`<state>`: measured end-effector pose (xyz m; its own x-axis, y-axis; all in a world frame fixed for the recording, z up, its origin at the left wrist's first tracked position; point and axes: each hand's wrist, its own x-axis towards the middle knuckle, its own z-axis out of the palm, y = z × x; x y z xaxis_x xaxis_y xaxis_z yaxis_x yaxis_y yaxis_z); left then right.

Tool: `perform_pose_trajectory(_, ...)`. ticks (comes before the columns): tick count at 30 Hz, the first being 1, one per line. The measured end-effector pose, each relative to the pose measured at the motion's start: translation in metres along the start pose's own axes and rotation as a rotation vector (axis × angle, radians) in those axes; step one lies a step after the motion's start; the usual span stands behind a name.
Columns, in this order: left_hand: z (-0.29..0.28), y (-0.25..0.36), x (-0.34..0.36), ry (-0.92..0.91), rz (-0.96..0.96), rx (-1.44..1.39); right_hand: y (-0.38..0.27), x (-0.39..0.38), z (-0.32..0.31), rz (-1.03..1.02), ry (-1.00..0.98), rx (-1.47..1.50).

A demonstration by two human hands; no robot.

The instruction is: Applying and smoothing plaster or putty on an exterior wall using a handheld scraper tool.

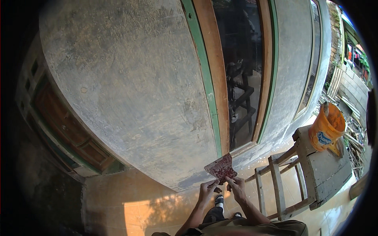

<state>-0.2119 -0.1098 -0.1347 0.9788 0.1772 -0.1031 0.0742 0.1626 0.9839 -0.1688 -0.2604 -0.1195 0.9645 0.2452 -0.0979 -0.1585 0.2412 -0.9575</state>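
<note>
Mottled red sheet (221,168) is pinched along its near edge by fingers of left hand (207,190) and right hand (237,186). Likely light, fairly stiff; best gripped by near corners.

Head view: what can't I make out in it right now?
All in the head view:
- Maroon flat piece: far face turned away; lower edge partly covered by the left hand and right hand.
- Orange bucket: bottom hidden by its near wall.
- Window pane: whatever lies behind, masked by dark reflections.
</note>
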Motion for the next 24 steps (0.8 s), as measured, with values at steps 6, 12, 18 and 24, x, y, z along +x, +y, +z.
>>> perform_pose_trajectory(6,0.025,0.001,-0.061,-0.001,0.109,0.208,-0.006,-0.056,-0.016,-0.039,-0.026,0.038)
perform_pose_trajectory(12,0.04,-0.006,-0.086,-0.105,0.087,0.132,-0.013,-0.097,-0.034,-0.029,-0.009,0.025)
perform_pose_trajectory(18,0.059,0.005,-0.079,-0.318,0.123,0.206,-0.022,-0.123,-0.047,-0.155,0.213,0.001)
perform_pose_trajectory(24,0.063,0.017,-0.072,-0.464,0.265,0.324,-0.034,-0.145,-0.033,-0.222,0.43,0.029)
